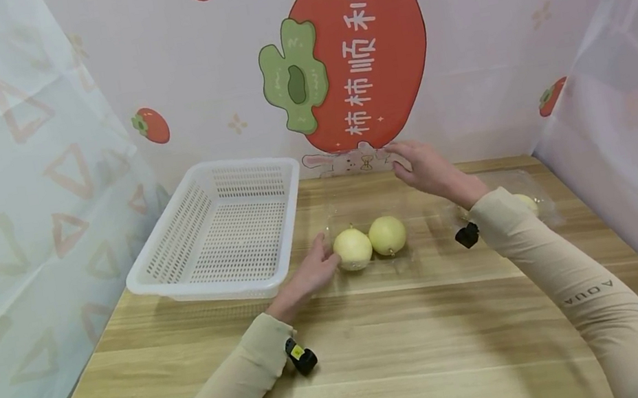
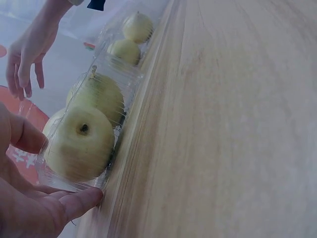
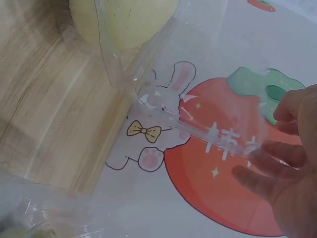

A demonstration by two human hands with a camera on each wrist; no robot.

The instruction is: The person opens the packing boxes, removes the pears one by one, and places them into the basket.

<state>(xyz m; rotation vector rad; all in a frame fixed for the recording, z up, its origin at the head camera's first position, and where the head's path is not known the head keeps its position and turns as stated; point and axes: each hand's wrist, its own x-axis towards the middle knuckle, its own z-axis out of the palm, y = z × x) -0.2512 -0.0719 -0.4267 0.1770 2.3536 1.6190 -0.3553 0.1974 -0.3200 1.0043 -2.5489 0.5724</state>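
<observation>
A clear plastic clamshell box [image 1: 407, 261] stands on the table with its lid raised toward the back wall. Inside are round yellow-green pears [image 1: 387, 235]. My left hand [image 1: 314, 271] holds the box's left end; in the left wrist view the thumb [image 2: 28, 136] lies at its upper edge and a finger [image 2: 81, 202] at its base. Behind the box, my right hand [image 1: 430, 171] is at the raised lid's edge, fingers loosely extended. The right wrist view shows fingertips [image 3: 255, 181] by the transparent lid [image 3: 198, 131]; exact contact is hard to see.
At the left stands a white perforated plastic basket [image 1: 293, 231] without contents. A second clear box [image 1: 543, 191] with pears sits right of the first, partly hidden by my right forearm. A printed cloth wall [image 1: 466, 99] closes off the table's back.
</observation>
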